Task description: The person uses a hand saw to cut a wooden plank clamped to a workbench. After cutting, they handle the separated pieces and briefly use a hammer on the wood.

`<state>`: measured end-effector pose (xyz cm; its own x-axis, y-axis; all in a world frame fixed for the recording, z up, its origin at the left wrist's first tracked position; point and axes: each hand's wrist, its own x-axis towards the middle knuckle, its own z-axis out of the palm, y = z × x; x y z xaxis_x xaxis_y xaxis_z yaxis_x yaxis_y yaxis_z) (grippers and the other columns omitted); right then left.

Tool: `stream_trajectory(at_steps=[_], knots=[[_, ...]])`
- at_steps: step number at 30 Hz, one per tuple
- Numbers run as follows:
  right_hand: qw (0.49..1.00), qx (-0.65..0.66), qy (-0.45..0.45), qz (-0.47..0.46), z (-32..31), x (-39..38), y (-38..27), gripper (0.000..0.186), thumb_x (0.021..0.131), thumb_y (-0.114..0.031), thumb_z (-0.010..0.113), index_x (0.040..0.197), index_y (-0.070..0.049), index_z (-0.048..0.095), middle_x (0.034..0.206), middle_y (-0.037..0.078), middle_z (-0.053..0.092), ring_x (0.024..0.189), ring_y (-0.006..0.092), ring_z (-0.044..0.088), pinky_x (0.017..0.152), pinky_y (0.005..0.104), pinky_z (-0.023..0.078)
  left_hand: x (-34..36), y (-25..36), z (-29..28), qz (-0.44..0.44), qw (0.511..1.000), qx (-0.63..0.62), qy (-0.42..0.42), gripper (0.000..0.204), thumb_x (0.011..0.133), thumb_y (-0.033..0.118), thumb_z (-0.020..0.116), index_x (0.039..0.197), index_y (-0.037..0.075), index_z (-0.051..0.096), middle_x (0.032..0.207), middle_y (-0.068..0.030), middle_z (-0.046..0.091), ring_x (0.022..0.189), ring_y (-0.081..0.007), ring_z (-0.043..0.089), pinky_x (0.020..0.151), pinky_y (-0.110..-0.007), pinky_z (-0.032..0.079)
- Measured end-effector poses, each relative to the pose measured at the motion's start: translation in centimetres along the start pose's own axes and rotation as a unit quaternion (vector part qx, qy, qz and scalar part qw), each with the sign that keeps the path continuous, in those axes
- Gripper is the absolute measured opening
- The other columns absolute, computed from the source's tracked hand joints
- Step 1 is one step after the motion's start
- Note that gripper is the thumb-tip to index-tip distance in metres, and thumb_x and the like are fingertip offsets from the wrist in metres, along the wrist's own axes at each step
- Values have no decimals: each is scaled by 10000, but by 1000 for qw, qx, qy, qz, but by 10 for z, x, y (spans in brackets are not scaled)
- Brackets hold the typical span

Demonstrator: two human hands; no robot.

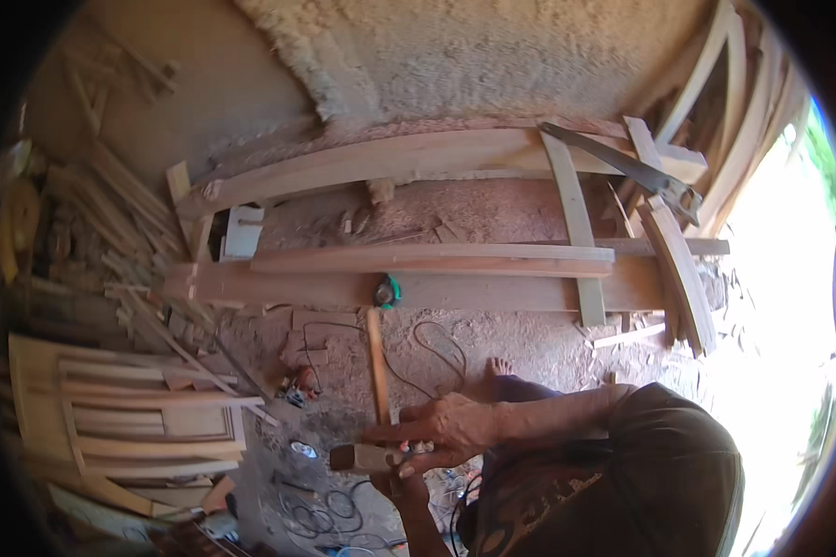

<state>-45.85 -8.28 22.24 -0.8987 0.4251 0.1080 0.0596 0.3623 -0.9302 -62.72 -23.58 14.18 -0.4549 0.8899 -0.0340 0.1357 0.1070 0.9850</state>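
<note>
My right hand (450, 429) reaches across from the right, fingers bent and one finger stretched to the left. Just below it is my left hand (401, 483), its fingers partly covered by the right. Between and beside them juts a brownish block-shaped piece (355, 458) with a darker end; its kind is unclear. Both hands are closed about it, their grip partly hidden. A narrow orange-brown wooden strip (377, 362) runs from the hands up to the low bench plank (483, 292). Whether a hand touches that strip cannot be seen.
A green-and-black tape measure (387, 291) sits on the plank beside a long wooden beam (427, 260). A handsaw (627, 167) rests across the far beam (418, 158). A corded power tool (297, 385) and loose cables (320, 509) lie on the floor. Wooden frames (149, 418) are stacked left.
</note>
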Motion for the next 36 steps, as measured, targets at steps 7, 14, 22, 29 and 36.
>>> stream_trajectory(at_steps=[7, 14, 22, 29, 36], knots=[[931, 283, 229, 36, -60, -64, 9, 634, 1075, -319, 550, 1598, -55, 306, 1425, 126, 533, 1345, 228, 456, 1129, 380, 350, 117, 65, 116, 194, 920, 87, -328, 1006, 988, 601, 592, 1635, 1, 110, 1683, -248, 131, 1572, -353, 166, 1263, -472, 192], [780, 375, 493, 91, -66, -93, 18, 668, 1002, -274, 653, 1557, -10, 395, 1408, 148, 578, 1335, 241, 516, 1116, 391, 403, 199, 104, 188, 303, 730, 177, -587, 822, 925, 477, 732, 1517, 8, 407, 1362, -215, 548, 1326, -401, 494, 1244, -535, 244], [626, 139, 757, 128, -47, -31, 53, 714, 938, -498, 725, 1396, -1, 495, 1247, 201, 679, 733, 71, 585, 592, 216, 477, 333, -97, 96, 310, 666, 518, -438, 687, 860, 436, 770, 1448, 138, 577, 1534, -125, 474, 1385, -356, 441, 1234, -602, 231], [611, 94, 779, 107, -71, 72, 67, 637, 962, -528, 688, 1214, 46, 578, 853, 43, 610, 657, 76, 536, 689, 281, 535, 361, -137, 52, 438, 618, 475, -447, 474, 944, 200, 592, 1417, 219, 616, 1552, -65, 456, 1440, -367, 364, 1176, -542, 373], [677, 11, 726, 120, -88, 158, 71, 651, 1070, -500, 483, 1392, 62, 551, 805, 1, 537, 700, 79, 502, 625, 260, 434, 438, -151, -105, 317, 768, 422, -363, 294, 843, 113, 666, 1129, 139, 728, 1364, -126, 541, 1319, -408, 459, 1056, -543, 445]])
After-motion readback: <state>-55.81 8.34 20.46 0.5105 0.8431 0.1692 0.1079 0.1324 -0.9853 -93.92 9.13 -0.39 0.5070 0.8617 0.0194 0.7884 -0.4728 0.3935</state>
